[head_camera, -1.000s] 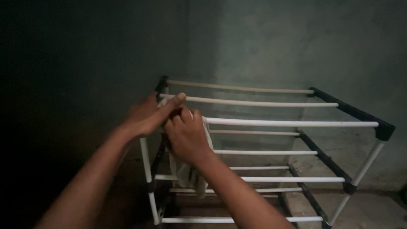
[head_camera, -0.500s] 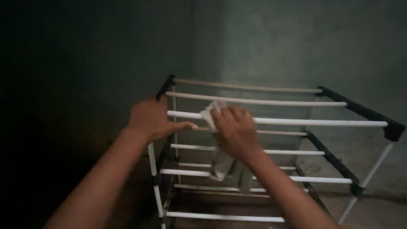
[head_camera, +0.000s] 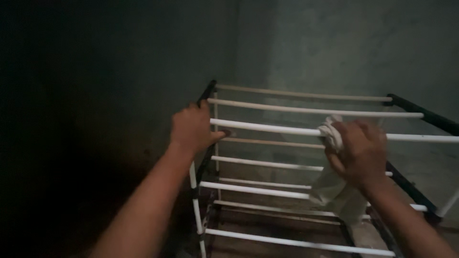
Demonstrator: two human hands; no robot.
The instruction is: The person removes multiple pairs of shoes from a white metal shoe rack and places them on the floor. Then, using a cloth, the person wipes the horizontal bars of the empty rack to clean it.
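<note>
Your left hand [head_camera: 192,130] clamps the near left corner of the rack [head_camera: 306,165], fingers curled over the black side bar and thumb hooked under the front white rail [head_camera: 267,127]. That grip looks meant to brace the light frame so it does not slide or tip while the other hand works.

Your right hand [head_camera: 359,152] is closed around a pale cloth [head_camera: 332,181], which is bunched at the top where it wraps the same front rail, well to the right of the braced corner. The loose tail hangs down in front of the lower rails, likely because only the gathered part is needed against the tube. The light is dim and the right hand blurred, so how firmly it presses the rail is unclear.
</note>
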